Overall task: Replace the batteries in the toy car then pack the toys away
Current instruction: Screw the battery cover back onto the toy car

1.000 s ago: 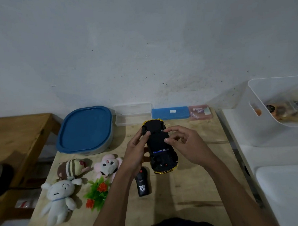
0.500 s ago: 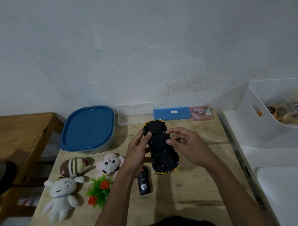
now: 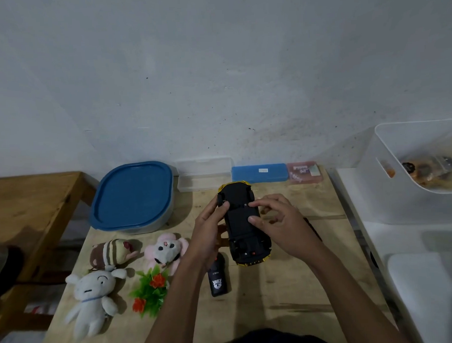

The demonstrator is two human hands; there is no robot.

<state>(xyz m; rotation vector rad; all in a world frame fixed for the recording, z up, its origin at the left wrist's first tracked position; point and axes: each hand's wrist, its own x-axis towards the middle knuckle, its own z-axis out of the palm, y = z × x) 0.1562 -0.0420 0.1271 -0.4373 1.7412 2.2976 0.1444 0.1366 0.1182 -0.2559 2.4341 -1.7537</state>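
Observation:
A yellow toy car is held upside down above the wooden table, its black underside facing me. My left hand grips its left side, thumb near a front wheel. My right hand holds the right side, with thumb and forefinger tips pressed on the underside. A black remote lies on the table below the car. Three plush toys sit at the left: a brown striped one, a pink one and a white one. A plastic plant with red flowers lies beside them.
A grey container with a blue lid stands at the back left. A clear box, a blue case and a pink case line the wall. A white bin with small items stands on the white surface at right.
The car has stayed in both hands with little movement. My right thumb and forefinger have shifted onto the middle of the underside.

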